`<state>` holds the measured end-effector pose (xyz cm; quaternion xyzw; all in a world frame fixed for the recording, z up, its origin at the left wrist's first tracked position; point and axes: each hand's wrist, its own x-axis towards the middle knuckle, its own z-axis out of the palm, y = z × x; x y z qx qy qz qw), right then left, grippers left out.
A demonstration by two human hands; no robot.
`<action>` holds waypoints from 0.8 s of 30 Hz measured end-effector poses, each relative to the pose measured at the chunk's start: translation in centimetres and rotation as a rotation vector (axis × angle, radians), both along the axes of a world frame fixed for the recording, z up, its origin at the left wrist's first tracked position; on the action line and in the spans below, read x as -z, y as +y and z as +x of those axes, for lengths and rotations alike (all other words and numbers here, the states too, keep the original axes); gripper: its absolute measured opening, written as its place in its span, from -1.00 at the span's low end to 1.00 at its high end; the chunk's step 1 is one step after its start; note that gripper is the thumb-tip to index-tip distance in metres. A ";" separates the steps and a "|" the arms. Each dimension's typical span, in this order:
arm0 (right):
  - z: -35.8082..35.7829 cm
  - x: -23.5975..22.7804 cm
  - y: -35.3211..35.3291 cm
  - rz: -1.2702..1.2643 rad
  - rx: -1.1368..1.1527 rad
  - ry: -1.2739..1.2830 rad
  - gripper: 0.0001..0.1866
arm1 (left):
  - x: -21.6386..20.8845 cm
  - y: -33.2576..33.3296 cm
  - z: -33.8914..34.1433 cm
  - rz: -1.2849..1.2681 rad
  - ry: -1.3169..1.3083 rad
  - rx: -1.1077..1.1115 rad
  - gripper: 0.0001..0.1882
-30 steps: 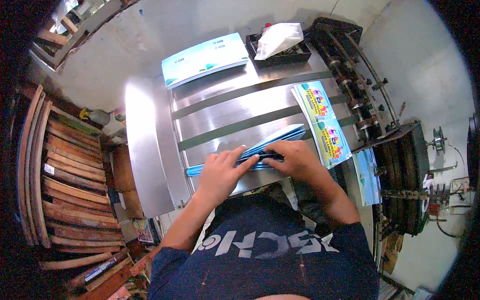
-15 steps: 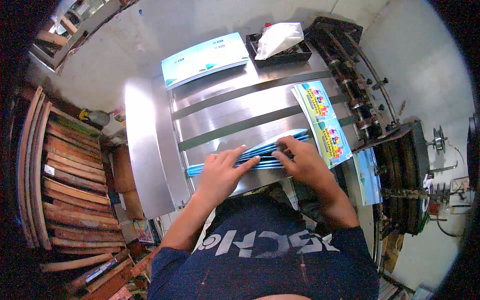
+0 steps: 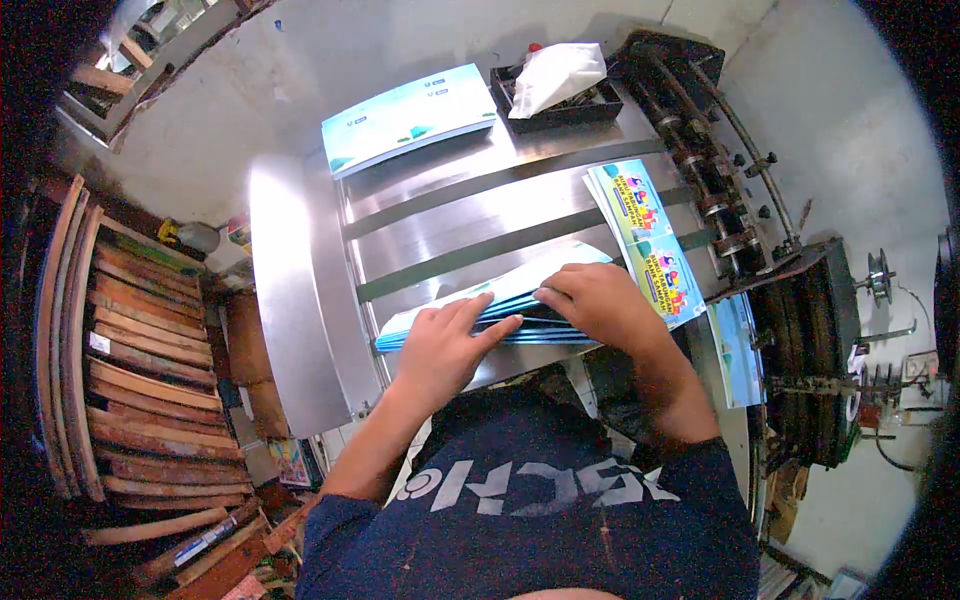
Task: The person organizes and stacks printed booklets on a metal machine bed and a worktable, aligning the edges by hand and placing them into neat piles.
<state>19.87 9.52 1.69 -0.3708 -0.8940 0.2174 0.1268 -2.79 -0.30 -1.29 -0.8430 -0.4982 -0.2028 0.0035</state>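
A sheaf of folded light-blue booklets lies along the near edge of the metal table, its layers fanned apart toward the right. My left hand grips the middle of the sheaf, fingers over the top layers and thumb stretched along the lower ones. Closer to the right end, my right hand pinches the upper layers between thumb and fingers. Just beyond it lies a stack of printed covers with yellow panels and colourful figures. A thicker stack of light-blue printed sheets rests at the table's far left.
The metal table has dark strips across it. At its back stands a black tray with a white cloth or paper on top. A machine with rollers borders the right side. Wooden slats are stacked at the left.
My right hand has shifted slightly left along the sheaf. The upper layer has tilted back, so more of its pale face shows. My left hand stays almost where it was.
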 end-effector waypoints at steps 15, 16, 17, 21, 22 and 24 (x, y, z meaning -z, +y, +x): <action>-2.0 -1.7 1.6 0.191 -0.427 -0.437 -0.85 | -0.3 -0.1 0.0 -0.078 -0.001 -0.023 -0.56; -1.7 -1.6 1.6 0.187 -0.443 -0.416 -0.87 | -0.2 -0.1 -0.1 -0.076 -0.001 -0.022 -0.56; -1.6 -1.5 1.7 0.183 -0.459 -0.395 -0.89 | 0.0 0.0 -0.1 -0.053 0.001 -0.010 -0.51; -1.7 -1.3 1.6 0.209 -0.441 -0.352 -0.90 | 0.1 -0.1 -0.2 -0.028 0.005 -0.001 -0.45; -2.0 -1.4 1.5 0.221 -0.440 -0.404 -0.90 | 0.0 0.0 -0.2 -0.027 0.004 0.000 -0.45; -2.2 -1.6 1.2 0.232 -0.440 -0.455 -0.90 | -0.1 -0.1 -0.1 -0.054 0.000 -0.012 -0.57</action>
